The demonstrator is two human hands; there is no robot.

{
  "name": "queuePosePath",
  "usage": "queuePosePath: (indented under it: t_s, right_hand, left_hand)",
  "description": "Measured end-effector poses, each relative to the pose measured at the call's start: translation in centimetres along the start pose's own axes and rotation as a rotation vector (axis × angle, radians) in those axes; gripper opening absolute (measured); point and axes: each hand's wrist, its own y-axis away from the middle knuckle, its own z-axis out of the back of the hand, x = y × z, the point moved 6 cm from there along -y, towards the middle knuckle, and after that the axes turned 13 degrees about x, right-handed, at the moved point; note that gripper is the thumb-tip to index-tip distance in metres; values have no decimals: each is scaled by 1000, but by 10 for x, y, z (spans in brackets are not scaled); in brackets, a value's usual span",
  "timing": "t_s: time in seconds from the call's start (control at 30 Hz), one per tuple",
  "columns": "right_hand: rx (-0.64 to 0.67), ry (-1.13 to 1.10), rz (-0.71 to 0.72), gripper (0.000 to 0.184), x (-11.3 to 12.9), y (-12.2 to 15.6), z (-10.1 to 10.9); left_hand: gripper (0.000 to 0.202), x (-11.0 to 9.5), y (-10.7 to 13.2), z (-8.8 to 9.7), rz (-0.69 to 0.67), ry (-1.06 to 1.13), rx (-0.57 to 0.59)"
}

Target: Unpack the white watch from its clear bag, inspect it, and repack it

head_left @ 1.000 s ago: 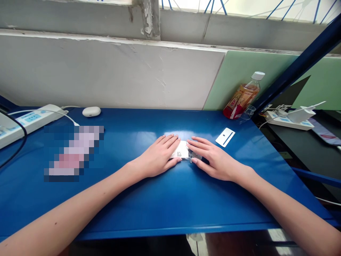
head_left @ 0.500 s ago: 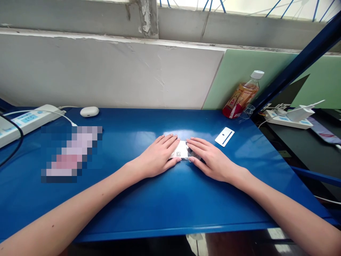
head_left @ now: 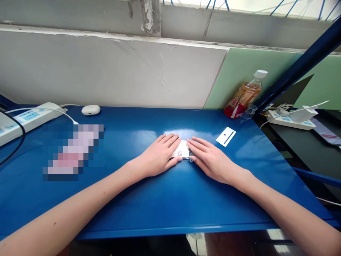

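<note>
A small clear packet with a white label [head_left: 183, 149] lies flat on the blue desk between my hands. A square printed code shows on its label, and both its ends are hidden under my fingers. My left hand [head_left: 161, 154] rests over the left end, fingers stretched out and thumb along the near edge. Over the right end lies my right hand [head_left: 210, 156], its fingers extended too and its thumb near the packet's lower corner. Neither hand is wrapped round the packet; both press on it from above.
A white card [head_left: 226, 137] lies right of my right hand. Behind it a drink bottle [head_left: 243, 97] leans by the blue post. At left are a blurred-out phone-like object [head_left: 77, 145], a white earbud case [head_left: 91, 110] and a power strip [head_left: 34, 117] with cables.
My right hand has shifted slightly over the packet's right end, covering the dark part that showed there. My left hand stays in place. The whole view has moved a little.
</note>
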Motion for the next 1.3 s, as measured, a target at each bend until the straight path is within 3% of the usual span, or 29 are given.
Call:
queuePosePath:
  t_s: [0.17,0.33,0.5,0.77,1.0,1.3]
  right_hand:
    - [89,99,-40,58,11,1,-2]
    - [154,-3,-50,71,10,3,-4]
    - [127,-55,-35,76,7,2,-1]
    - [20,-95,1,67,11,0,1]
    - [-70,-255,-74,40,-18,0,-2]
    - [-265,-188,-44,33,-35,5,11]
  left_hand:
    - [66,0,0,0,6,-8,5]
    - [66,-1,0,0,11,-15,-4]
    - [64,-1,0,2,-18,19,-16]
    - [64,-1,-1,2,-21,44,-13]
    - [67,0,0,1,-17,74,-39]
    - [59,-2,6,8,-110,226,-103]
